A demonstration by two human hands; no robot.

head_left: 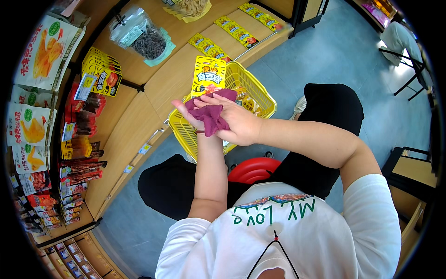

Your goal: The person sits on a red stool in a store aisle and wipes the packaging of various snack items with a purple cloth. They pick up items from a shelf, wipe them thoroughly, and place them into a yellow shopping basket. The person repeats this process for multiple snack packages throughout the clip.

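Note:
In front of me my left hand (190, 115) reaches forward with its thumb out to the side and its fingers hidden. A yellow snack packet (209, 74) extends beyond it over the basket rim, apparently supported by that hand. Its lower end disappears under a crumpled maroon cloth (211, 117). My right hand (238, 120) lies across the left one, the cloth bunched under its palm and fingers. Below both hands is a yellow plastic shopping basket (266, 91) with several small snack packs (249, 101) inside.
A curved wooden display shelf (156, 92) runs along the left, with yellow packets (237, 31) laid out on top and snack bags (38, 123) hanging. Under me is a red stool (254, 169). At the upper right, a person's leg (400, 40) shows beside a black chair frame (411, 68).

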